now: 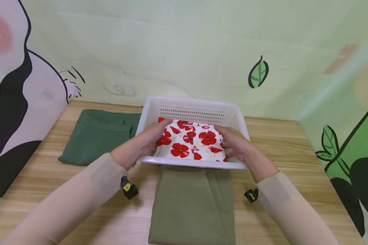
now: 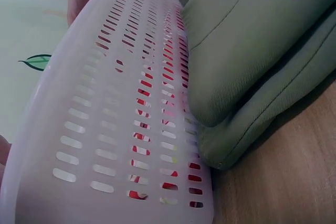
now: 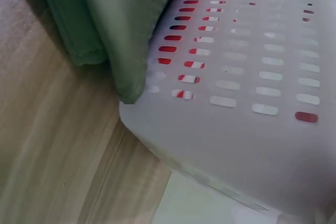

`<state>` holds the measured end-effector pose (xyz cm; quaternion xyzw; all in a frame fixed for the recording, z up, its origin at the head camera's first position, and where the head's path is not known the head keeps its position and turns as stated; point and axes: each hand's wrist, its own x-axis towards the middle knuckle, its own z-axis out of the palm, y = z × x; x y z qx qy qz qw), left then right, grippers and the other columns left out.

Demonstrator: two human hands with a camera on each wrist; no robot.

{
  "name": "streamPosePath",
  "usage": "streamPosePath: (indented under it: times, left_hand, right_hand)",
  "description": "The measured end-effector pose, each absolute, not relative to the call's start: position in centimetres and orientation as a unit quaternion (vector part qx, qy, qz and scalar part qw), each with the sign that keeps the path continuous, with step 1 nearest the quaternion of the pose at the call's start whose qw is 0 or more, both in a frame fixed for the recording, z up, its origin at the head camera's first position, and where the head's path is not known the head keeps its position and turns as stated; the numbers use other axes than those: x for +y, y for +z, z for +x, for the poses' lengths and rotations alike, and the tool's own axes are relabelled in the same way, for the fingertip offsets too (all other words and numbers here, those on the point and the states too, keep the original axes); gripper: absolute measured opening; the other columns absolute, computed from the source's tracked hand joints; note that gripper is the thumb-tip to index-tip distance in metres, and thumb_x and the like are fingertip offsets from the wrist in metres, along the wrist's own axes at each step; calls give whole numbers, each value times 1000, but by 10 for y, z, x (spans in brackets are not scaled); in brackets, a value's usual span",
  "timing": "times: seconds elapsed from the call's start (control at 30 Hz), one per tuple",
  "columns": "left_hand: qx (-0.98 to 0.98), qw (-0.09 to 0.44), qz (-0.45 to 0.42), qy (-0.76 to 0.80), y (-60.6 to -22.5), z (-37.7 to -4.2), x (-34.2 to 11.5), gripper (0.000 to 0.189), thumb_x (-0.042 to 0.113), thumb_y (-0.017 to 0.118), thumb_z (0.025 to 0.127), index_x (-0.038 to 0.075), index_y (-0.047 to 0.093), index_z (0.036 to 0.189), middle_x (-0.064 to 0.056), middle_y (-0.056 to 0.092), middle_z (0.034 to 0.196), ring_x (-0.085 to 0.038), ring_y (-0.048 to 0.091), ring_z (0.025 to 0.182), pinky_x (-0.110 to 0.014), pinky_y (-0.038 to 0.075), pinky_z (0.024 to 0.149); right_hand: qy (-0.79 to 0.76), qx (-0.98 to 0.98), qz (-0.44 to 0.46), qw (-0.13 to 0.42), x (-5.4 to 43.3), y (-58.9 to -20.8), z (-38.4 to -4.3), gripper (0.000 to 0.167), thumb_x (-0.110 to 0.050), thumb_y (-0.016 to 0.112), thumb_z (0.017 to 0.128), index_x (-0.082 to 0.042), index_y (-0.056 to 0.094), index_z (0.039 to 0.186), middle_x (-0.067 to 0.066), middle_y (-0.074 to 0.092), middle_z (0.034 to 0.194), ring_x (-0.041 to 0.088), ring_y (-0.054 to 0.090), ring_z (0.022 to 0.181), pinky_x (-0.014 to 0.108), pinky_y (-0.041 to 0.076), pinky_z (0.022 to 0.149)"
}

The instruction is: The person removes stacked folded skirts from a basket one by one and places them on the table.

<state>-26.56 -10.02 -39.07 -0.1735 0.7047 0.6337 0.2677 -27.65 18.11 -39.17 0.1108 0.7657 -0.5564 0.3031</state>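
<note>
"What's nearest on your feed?"

"Two pale sleeves [image 1: 70, 200], then an olive folded cloth [image 1: 190, 207] by the near edge of the worktop [image 1: 273, 136]. A dark green cloth [image 1: 101, 139] lies toward the far left corner."

"And the hands?"

"Well apart. The left hand [image 1: 151, 136] grips one side of the flowered cloth [image 1: 191, 139], the right hand [image 1: 236, 143] the other, thumbs on top. Most of the left fingers are hidden from me."

"Where's that cloth?"

"Inside the white basket [image 1: 187, 163], near the far edge. I judge I'm at the settling-in step."

"Next?"

"I'd say level it, loosen both grips evenly, and lift out without dragging up a corner."
</note>
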Motion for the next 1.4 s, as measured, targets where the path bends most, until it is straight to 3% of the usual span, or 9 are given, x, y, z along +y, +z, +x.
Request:
streamPosePath:
  times: [0.3,0.47,0.67,0.9,1.23,1.4]
  left_hand:
    - [707,273,-188,625,-395,-268,-100,67,48,61,99,24,37,156,-4,42,159,-28,41,145,-65,40,115]
    - [702,283,-192,624,-392,-267,-98,65,44,65,97,24,40,153,-4,46,155,-28,46,141,-56,43,116]
    - [705,298,-179,618,-392,-267,-96,60,38,68,96,19,45,148,-5,52,150,-27,49,137,-53,43,114]
    - [716,304,-162,607,-395,-267,-98,61,34,69,97,19,44,150,-1,53,150,-25,51,136,-48,44,115]
    - [735,304,-137,590,-393,-267,-97,68,27,66,99,16,35,159,-7,48,153,-30,44,141,-52,39,118]
    - [727,312,-132,597,-392,-267,-97,73,25,65,100,18,28,162,-7,43,158,-31,40,145,-59,36,120]
  right_hand:
    - [-532,779,106,315,183,-396,-276,73,-48,54,103,-13,30,162,11,33,165,40,37,146,65,42,113]
    - [-522,787,97,316,182,-396,-275,79,-46,59,101,-15,24,165,11,31,167,38,33,149,68,37,115]
    - [-530,783,71,318,182,-397,-274,76,-40,62,100,-17,28,163,10,38,162,34,40,144,57,40,114]
    - [-528,786,82,312,182,-399,-276,86,-37,65,99,-16,17,167,11,31,166,35,35,147,55,34,123]
    - [-529,786,79,310,182,-401,-277,87,-35,66,98,-19,15,167,10,27,169,35,31,149,55,29,125]
    - [-541,777,72,314,183,-402,-277,84,-32,65,100,-23,16,167,9,27,168,34,35,146,53,38,120]
